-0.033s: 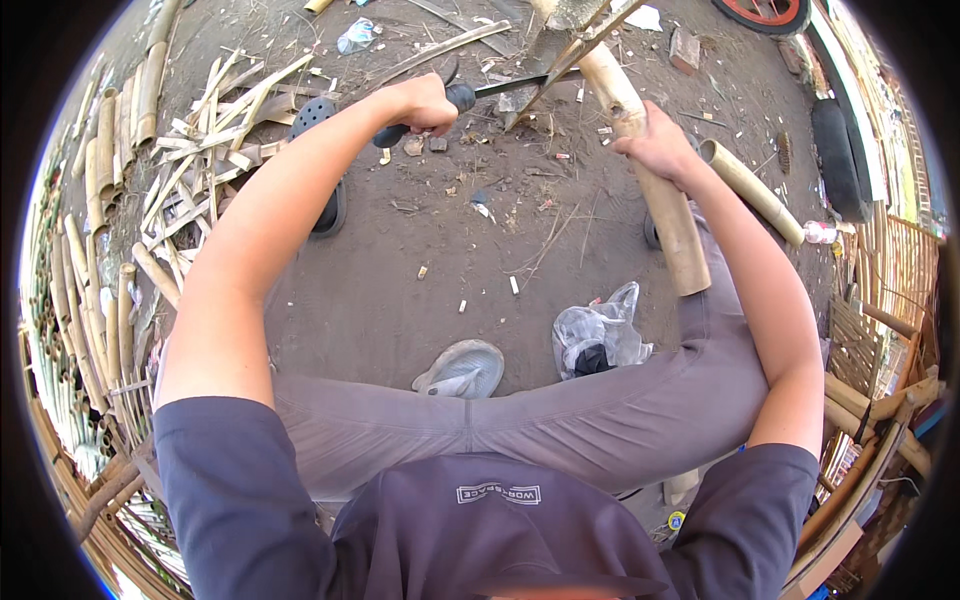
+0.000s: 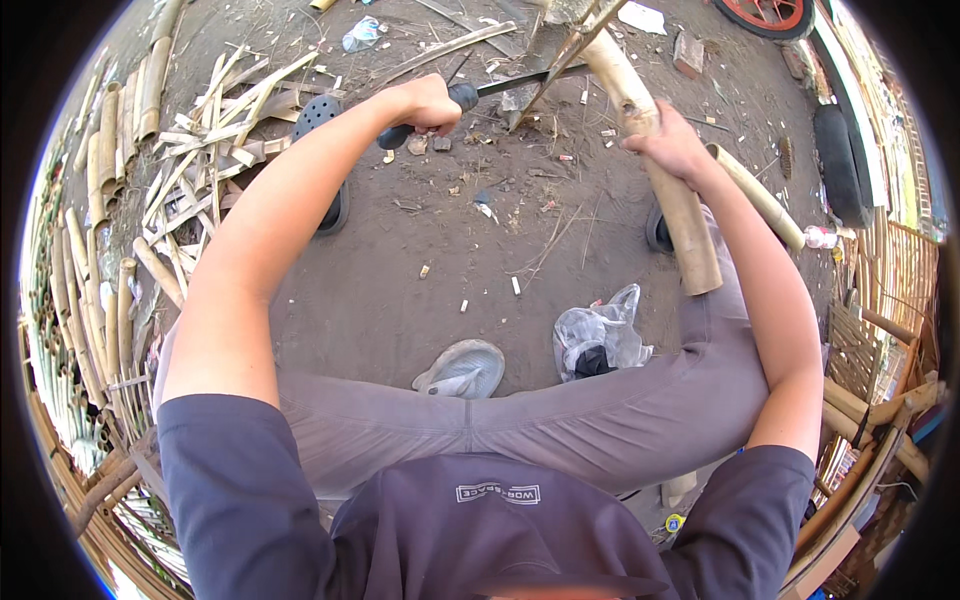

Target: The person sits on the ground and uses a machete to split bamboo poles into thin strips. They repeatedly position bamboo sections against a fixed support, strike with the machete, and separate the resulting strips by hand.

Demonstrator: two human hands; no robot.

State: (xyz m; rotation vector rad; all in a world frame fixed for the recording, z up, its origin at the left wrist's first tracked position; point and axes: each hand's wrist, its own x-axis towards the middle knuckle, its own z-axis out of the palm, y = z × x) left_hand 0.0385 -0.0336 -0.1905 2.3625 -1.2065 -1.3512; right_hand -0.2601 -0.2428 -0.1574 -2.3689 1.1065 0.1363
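My left hand (image 2: 432, 106) is closed round the black handle of a tool with a long, narrow dark blade (image 2: 518, 83); whether that is a saw or a machete I cannot tell. The blade points right, its far end reaching the bamboo pole (image 2: 690, 232). Round the pole's middle, my right hand (image 2: 674, 148) has its fingers wrapped. The pole slants from the top of the view toward my right knee, its cut near end above my thigh. A split bamboo strip (image 2: 560, 72) crosses in front of the blade, by a grey block-like support (image 2: 548, 48).
Split bamboo scraps (image 2: 215, 130) lie piled at left. Another bamboo length (image 2: 755, 195) rests right of my right hand. A clear plastic bag (image 2: 600, 335) and a grey sandal (image 2: 462, 370) lie before my legs. Farther off are a brick (image 2: 688, 54) and a red-rimmed wheel (image 2: 770, 14).
The near part of the bamboo pole and my right hand have shifted slightly to the right. My left hand and the blade have moved a little to the right too.
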